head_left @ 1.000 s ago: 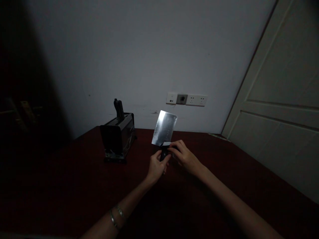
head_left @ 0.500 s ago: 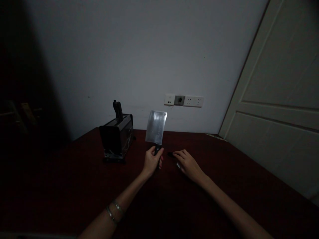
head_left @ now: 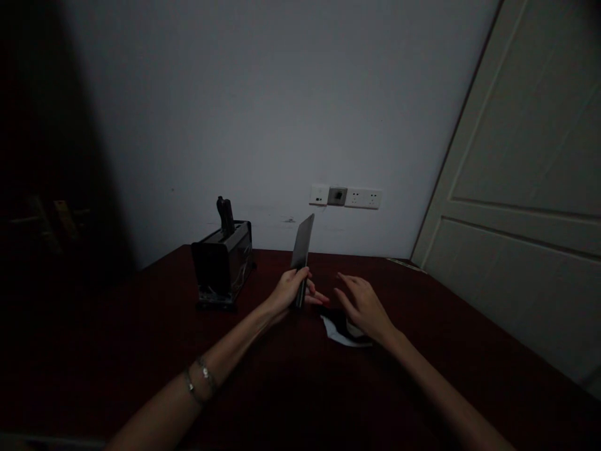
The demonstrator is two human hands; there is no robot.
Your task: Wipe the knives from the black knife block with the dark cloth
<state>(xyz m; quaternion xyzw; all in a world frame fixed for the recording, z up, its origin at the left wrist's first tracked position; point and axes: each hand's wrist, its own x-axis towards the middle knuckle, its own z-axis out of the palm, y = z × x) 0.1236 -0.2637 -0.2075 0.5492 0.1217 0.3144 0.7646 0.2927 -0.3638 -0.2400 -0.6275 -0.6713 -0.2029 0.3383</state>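
My left hand (head_left: 291,290) is closed round the dark handle of a cleaver (head_left: 302,243), whose broad metal blade points up and stands nearly edge-on to me. Some of its fingers stretch out to the right, past the handle. To the right is my right hand (head_left: 364,302), thumb and fingers apart, with nothing between them. A black and white cloth-like piece (head_left: 340,333) lies on the table beneath and beside that hand, partly hidden by it.
A black knife block (head_left: 220,263) with dark-handled tools (head_left: 225,214) in its top stands on the dark red table (head_left: 154,338), left of my hands. Sockets (head_left: 345,196) sit on the wall behind. A pale panelled door (head_left: 511,188) is at the right.
The cleaver has turned from showing its flat face to nearly edge-on. My right hand has opened, and the black and white piece beneath it now shows more fully.
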